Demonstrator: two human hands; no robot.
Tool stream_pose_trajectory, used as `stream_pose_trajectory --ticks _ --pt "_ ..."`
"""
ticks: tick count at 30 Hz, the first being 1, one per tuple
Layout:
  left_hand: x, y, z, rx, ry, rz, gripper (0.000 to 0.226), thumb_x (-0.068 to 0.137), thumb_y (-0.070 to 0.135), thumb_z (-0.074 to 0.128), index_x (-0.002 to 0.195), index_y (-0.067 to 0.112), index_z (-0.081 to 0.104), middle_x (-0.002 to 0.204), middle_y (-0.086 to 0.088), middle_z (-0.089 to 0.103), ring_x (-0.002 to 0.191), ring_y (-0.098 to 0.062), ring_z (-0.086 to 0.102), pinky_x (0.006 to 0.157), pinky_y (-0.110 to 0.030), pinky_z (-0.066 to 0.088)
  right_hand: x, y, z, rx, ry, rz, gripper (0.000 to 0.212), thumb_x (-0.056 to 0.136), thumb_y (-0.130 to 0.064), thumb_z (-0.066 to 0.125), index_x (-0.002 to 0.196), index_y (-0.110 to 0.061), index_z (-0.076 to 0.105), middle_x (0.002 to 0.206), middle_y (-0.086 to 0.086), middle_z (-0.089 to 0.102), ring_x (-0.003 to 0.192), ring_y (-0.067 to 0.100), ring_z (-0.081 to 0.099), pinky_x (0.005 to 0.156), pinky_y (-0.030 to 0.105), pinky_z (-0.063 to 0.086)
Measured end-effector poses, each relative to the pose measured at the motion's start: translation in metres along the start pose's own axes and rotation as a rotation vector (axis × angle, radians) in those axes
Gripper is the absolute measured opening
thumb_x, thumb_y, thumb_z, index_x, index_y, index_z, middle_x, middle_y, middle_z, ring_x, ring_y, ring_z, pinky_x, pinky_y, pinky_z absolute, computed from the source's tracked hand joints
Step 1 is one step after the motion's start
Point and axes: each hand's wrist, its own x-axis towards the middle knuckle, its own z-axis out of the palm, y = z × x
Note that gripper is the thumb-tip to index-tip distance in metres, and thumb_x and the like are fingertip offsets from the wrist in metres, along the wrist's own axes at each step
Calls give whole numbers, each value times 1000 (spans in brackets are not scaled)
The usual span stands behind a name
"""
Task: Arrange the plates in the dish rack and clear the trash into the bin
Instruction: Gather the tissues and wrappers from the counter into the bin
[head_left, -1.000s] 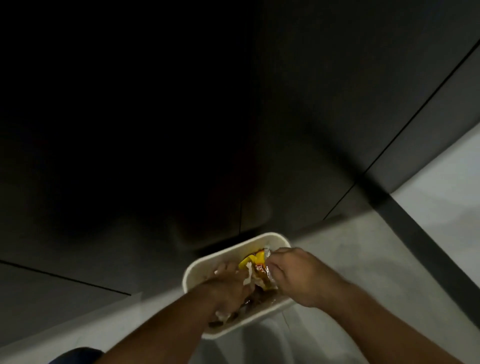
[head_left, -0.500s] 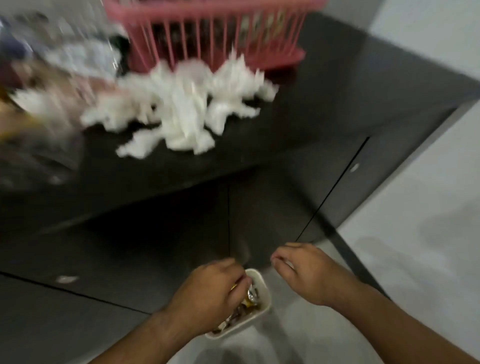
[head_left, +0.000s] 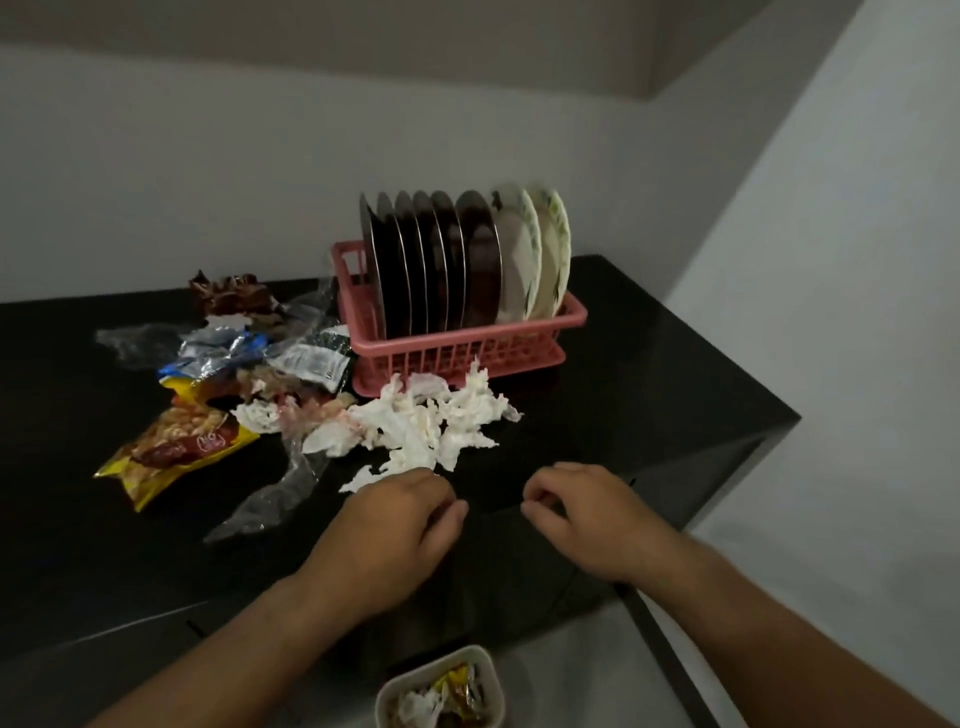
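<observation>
The dark and pale round plates (head_left: 441, 260) stand upright in the pink plastic dish rack (head_left: 467, 353) beyond my hands, so I judge I'm clearing trash. My left hand (head_left: 395, 525) and right hand (head_left: 587, 519) hover loosely curled, holding nothing. Next: gather the torn white tissue heap (head_left: 436, 421) just ahead of my left hand into the small white bin (head_left: 387, 696) below my wrists.

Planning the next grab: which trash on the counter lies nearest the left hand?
The white shredded tissue, just beyond the left hand; the wrappers lie farther left.
</observation>
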Motion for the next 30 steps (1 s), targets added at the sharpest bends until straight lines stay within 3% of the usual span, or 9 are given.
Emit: stream_pose_trajectory --ticks 7,12,16,19,22,25,30 --pt "53 -32 -24 79 7 14 25 96 40 48 90 22 64 86 10 60 79 -8 57 71 -29 47 42 -6 9 -68 34 84 23 95 -40 55 113 -28 64 103 -8 56 94 12 58 83 34 50" --pt "76 -48 -39 169 16 43 27 97 41 45 93 23 65 90 11 60 80 -7 57 70 -27 47 85 -9 10 -151 98 127 25 97 -40 53 114 -24 62 108 -5 57 95 15 57 74 31 45" --pt "86 -55 -40 179 -9 24 28 98 42 43 96 23 64 92 11 59 82 -7 56 72 -28 48 123 -7 15 -235 91 131 27 98 -36 52 119 -19 59 111 1 55 100 21 57 78 38 50" --pt "92 -56 -35 207 0 -7 29 98 44 41 98 25 63 95 12 59 84 -6 56 73 -25 47 150 1 19 -265 51 79 55 93 -42 59 142 -24 39 127 5 46 111 25 48 89 40 47" --pt "97 -55 -31 239 14 -37 29 98 44 40 99 26 63 96 12 59 87 -6 55 71 -21 42 172 4 19 -337 -26 18 77 89 -50 63 151 -30 22 140 7 35 121 28 39 100 44 39" --pt "102 -56 -29 243 12 -74 29 99 44 39 101 26 62 97 12 58 88 -6 55 74 -23 44 185 6 17 -383 -90 -21 65 91 -51 60 146 -28 35 147 9 30 128 29 35 104 47 35" --pt "111 -56 -28 271 25 -112 29 98 43 40 99 25 63 95 12 58 86 -7 55 76 -28 48 186 16 0 -315 -61 -135 39 92 -42 63 125 -20 59 131 3 48 117 23 43 98 38 39"
